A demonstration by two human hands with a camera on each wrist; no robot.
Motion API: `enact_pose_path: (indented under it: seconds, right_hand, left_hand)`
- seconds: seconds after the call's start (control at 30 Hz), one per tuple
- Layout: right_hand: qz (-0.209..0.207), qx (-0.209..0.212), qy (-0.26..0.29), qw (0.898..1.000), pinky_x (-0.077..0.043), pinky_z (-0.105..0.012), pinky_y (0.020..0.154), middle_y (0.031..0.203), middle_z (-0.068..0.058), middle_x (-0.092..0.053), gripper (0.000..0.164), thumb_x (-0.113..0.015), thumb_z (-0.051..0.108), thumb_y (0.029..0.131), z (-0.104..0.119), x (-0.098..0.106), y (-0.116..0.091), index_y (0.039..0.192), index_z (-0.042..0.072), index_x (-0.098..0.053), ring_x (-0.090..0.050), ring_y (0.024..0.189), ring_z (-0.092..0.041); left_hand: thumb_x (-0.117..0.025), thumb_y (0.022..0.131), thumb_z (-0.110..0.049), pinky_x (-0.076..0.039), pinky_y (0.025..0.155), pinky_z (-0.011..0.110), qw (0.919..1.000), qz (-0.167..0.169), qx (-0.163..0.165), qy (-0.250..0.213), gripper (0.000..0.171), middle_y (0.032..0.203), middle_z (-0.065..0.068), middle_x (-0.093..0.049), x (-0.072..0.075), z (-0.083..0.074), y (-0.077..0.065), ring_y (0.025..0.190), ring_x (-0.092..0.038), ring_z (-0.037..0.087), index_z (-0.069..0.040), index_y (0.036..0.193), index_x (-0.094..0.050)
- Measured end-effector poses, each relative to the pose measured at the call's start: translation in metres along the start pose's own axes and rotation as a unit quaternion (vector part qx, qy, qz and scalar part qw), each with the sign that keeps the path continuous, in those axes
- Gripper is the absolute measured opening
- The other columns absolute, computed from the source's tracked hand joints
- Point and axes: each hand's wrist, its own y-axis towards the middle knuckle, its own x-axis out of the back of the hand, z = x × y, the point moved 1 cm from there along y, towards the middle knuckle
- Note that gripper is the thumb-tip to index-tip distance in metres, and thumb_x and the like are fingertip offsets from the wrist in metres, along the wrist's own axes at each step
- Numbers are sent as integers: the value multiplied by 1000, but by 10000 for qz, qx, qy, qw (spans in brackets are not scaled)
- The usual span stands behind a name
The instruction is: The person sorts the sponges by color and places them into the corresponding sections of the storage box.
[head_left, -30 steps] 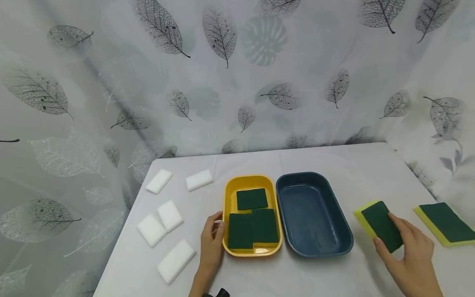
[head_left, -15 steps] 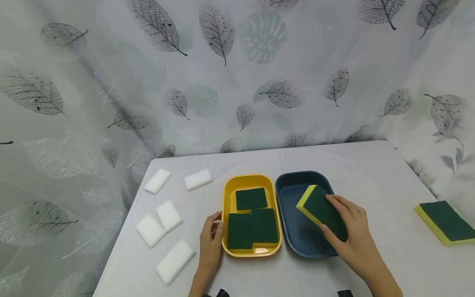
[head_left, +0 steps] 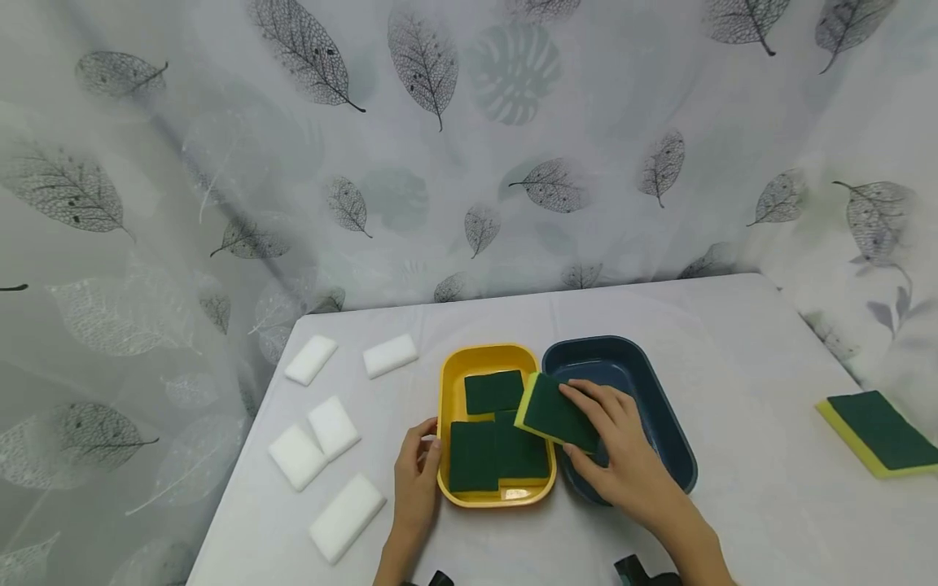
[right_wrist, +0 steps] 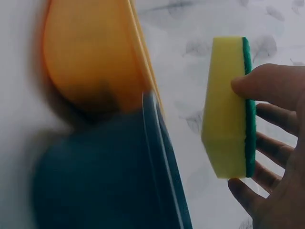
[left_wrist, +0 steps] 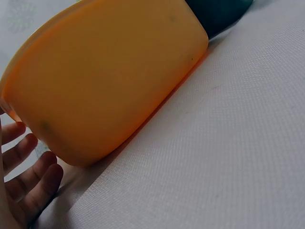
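In the head view my right hand [head_left: 623, 464] pinches a green-and-yellow scouring sponge [head_left: 560, 413] between thumb and fingers. The sponge is tilted over the side where the yellow tray [head_left: 458, 387] meets the dark blue tray [head_left: 611, 369]. The right wrist view shows the thumb on its yellow foam [right_wrist: 224, 95], above the trays' rims. Inside the yellow tray, three similar sponges [head_left: 473, 456] lie green side up. My left hand [head_left: 418, 480] rests at that tray's left rim, and its loosely bent fingers [left_wrist: 47, 176] are close against the outer wall in the left wrist view.
Several white sponge blocks [head_left: 348, 518] lie on the white table [head_left: 733, 342] to the left. Another scouring sponge [head_left: 883, 431] lies at the far right. A leaf-patterned curtain [head_left: 440, 179] hangs behind the table.
My right hand has carried its sponge leftward from the right side of the table, across the blue tray to the yellow tray's edge. The left hand stays at the yellow tray.
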Motion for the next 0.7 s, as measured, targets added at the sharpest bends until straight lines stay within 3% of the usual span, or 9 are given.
enact_pose_path:
  seconds: [0.33,0.7]
  right_hand:
    - [640,8,-9,9979,-51,-61,105,161,-9,-41,81,-77,6,88,18,-19,18,159,24,-41,-32,143,-35]
    - [1353,286,129,9903,-45,-60,114,161,-9,-41,74,-72,-1,89,26,-39,46,156,17,-47,-33,150,-36]
  left_hand:
    - [-56,108,-35,-53,90,21,9999,-3,83,80,32,128,-3,-66,0,0,0,99,-63,11,-27,138,-62]
    - [-57,108,-35,-53,89,20,9998,-24,176,79,32,129,-2,-65,-1,1,-1,98,-63,11,-27,138,-62]
